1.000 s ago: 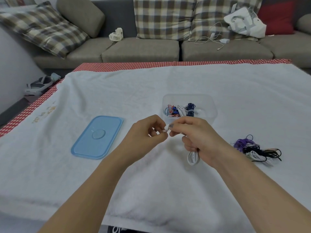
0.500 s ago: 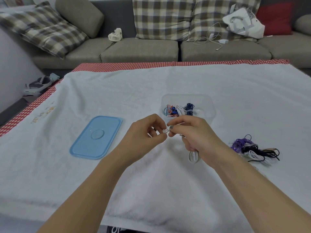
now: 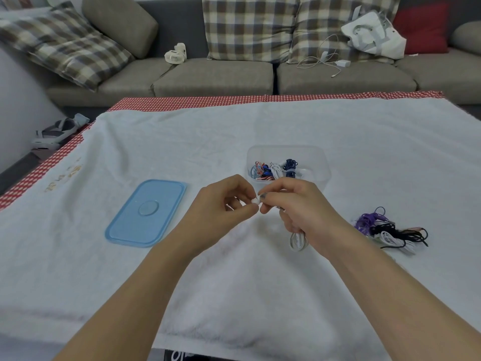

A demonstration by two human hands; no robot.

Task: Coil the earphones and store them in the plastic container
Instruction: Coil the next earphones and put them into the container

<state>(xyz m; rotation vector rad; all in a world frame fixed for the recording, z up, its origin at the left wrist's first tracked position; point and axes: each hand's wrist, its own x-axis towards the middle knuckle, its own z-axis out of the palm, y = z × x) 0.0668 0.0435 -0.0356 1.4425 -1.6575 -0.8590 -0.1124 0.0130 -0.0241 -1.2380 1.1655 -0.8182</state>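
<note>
My right hand grips a coiled white earphone, whose loops hang below the fist. My left hand pinches the small white end of that earphone between thumb and forefinger, fingertip to fingertip with the right hand. Just behind the hands stands the clear plastic container, open, with several coiled earphones in red, blue and white inside. To the right on the towel lies a pile of loose earphones in purple, black and white.
The blue lid lies flat on the white towel to the left of my hands. A sofa with checked cushions, a small fan, a white cable and a white bag stands behind the table.
Both hands stay close together over the towel, working the white end of the earphone; they have shifted only slightly.
</note>
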